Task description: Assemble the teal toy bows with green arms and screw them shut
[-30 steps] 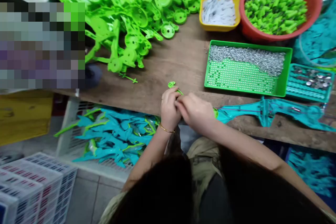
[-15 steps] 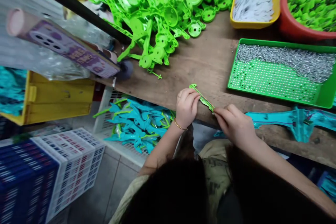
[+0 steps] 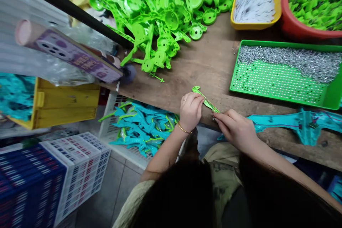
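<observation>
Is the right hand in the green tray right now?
No, the right hand is outside the green tray, at the lower end of a thin green plastic strip.

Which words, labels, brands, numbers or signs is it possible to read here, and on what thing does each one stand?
No text is clear enough to quote.
Purple package: large lettering, too blurred to read.
Khaki clothing: dark marks; I cannot tell whether they are letters.
Thin green part, green tray, yellow bowl: no lettering can be made out.
</observation>
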`<state>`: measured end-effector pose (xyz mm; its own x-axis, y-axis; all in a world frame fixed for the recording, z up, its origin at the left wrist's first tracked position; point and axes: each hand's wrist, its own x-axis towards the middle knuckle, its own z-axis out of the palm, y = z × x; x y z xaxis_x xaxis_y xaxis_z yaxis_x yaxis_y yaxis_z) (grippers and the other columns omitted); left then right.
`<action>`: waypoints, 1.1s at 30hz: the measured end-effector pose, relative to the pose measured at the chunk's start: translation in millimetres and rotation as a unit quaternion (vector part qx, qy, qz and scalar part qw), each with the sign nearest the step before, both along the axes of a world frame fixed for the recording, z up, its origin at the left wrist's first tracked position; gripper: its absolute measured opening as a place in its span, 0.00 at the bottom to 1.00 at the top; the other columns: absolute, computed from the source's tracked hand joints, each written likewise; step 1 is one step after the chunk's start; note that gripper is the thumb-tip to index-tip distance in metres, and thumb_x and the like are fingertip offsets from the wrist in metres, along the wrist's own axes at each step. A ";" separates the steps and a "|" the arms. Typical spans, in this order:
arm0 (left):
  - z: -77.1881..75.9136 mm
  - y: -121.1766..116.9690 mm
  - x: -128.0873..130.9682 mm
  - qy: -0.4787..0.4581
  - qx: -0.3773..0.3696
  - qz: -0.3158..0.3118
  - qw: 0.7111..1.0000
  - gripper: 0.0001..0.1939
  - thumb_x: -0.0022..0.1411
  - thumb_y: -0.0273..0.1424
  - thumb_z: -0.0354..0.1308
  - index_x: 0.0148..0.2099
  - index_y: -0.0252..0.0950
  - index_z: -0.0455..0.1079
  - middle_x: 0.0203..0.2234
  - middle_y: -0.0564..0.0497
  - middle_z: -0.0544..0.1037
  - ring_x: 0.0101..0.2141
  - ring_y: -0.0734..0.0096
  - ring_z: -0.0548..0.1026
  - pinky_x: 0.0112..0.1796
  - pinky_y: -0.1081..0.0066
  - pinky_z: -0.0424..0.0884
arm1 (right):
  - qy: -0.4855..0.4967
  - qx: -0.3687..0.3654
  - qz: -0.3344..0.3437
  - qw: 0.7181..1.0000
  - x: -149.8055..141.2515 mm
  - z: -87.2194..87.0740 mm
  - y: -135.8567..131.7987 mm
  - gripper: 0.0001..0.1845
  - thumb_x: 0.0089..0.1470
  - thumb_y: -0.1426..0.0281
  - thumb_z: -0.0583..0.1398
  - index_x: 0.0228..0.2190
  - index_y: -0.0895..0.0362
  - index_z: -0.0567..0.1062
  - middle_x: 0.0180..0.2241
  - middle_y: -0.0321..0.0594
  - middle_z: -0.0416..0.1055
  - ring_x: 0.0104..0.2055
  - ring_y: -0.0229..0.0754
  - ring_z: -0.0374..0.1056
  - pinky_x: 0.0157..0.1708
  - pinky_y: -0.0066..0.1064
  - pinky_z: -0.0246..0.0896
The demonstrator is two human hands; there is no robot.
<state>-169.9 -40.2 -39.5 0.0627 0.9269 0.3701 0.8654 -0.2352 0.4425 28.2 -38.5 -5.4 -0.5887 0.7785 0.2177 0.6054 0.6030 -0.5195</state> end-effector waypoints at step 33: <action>6.5 1.5 -4.3 -0.033 -0.026 -0.096 0.995 0.16 0.67 0.25 0.47 0.51 0.37 0.72 0.53 0.42 0.74 0.59 0.59 0.67 0.58 0.49 0.65 | 0.052 -0.094 0.003 0.994 6.8 4.8 12.5 0.13 0.63 0.67 0.54 0.41 0.56 0.78 0.30 0.39 0.74 0.32 0.37 0.71 0.30 0.26 0.62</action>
<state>-174.2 -38.6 -33.1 0.2173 0.9184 0.3307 0.7759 -0.3681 0.5123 34.9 -26.0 -0.6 -0.5758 0.8076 0.1279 0.5393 0.4927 -0.6829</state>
